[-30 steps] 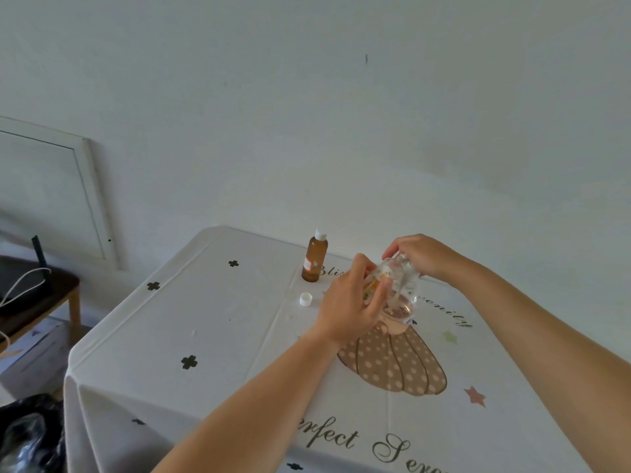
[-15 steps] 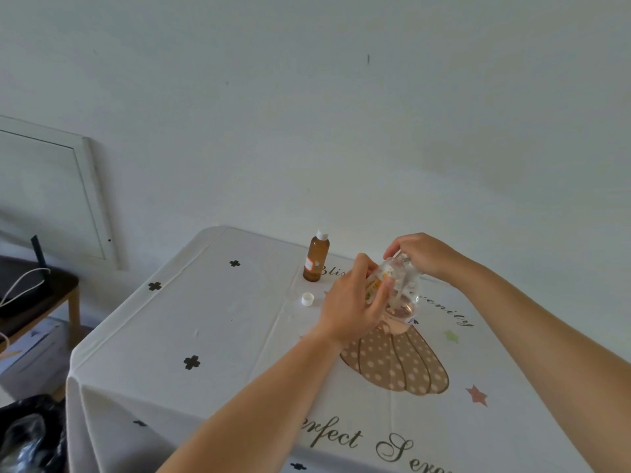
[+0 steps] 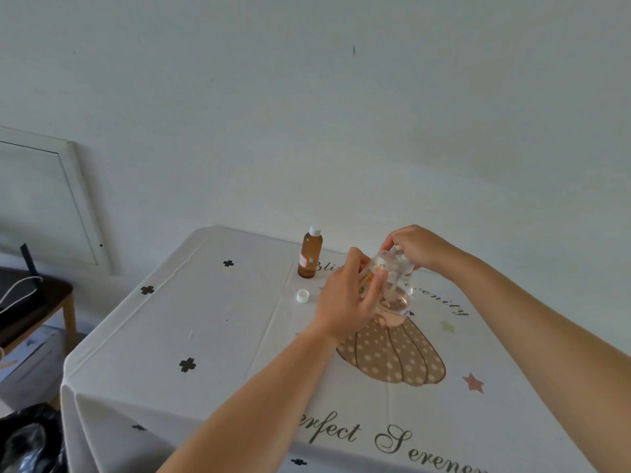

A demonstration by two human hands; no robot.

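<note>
A: The hands, what are they holding?
B: The left hand (image 3: 348, 298) curls round the side of a clear plastic bottle with an orange label (image 3: 397, 279) at mid-frame. The right hand (image 3: 418, 249) grips its top end.
A: And beyond them?
B: A small round white cap (image 3: 302, 296) lies on the printed white tablecloth (image 3: 211, 322), just left. Further back stands a brown cylindrical bottle with a white top (image 3: 310, 256).

a person's left hand (image 3: 345, 302) and right hand (image 3: 416, 249) grip a clear plastic container (image 3: 396, 271) above a table draped in a printed white cloth (image 3: 222, 319). a loose white cap (image 3: 302, 296) lies near a capped amber bottle (image 3: 310, 256) standing upright by the pale wall (image 3: 307, 114).
</note>
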